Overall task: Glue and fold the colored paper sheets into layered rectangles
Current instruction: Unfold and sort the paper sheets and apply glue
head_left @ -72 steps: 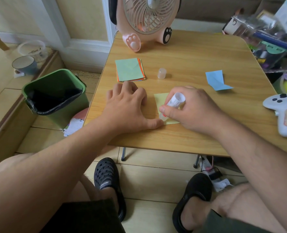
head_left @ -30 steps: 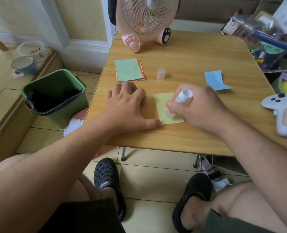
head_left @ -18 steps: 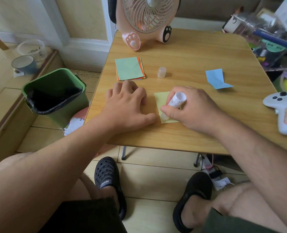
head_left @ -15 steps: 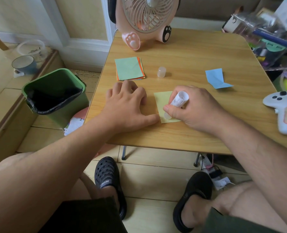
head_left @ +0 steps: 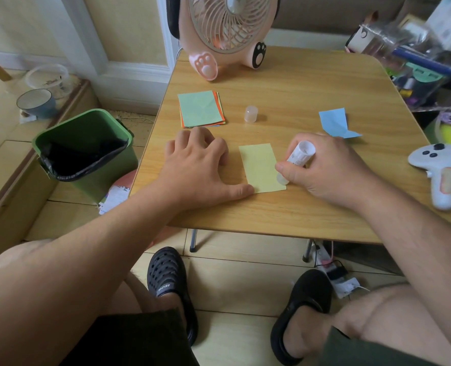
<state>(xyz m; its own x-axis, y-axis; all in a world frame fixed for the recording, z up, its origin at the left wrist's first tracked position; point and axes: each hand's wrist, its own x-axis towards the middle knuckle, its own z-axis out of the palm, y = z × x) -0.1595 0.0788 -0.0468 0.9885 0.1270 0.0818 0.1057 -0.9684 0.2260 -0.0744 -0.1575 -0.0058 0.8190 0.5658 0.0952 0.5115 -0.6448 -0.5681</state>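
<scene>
A yellow paper rectangle [head_left: 260, 167] lies flat near the front of the wooden table [head_left: 298, 83]. My left hand [head_left: 200, 167] rests spread on the table beside it, and the thumb tip presses the sheet's near left corner. My right hand [head_left: 322, 167] grips a white glue stick [head_left: 297, 159], tilted, with its tip on the sheet's right edge. The glue cap [head_left: 251, 114] stands alone further back. A stack of coloured sheets [head_left: 200, 108] with a green one on top lies at the back left. A folded blue sheet [head_left: 335, 122] lies at the right.
A pink fan [head_left: 227, 35] stands at the table's far edge. A white controller [head_left: 440, 170] lies at the right edge, with clutter behind it. A green bin [head_left: 84, 149] stands on the floor to the left, near a cup [head_left: 35, 101]. My feet in black clogs are under the table.
My right hand has rubbed the glue stick back and forth over the yellow sheet and now has it at the sheet's right edge, baring more of the paper. My left hand stays put.
</scene>
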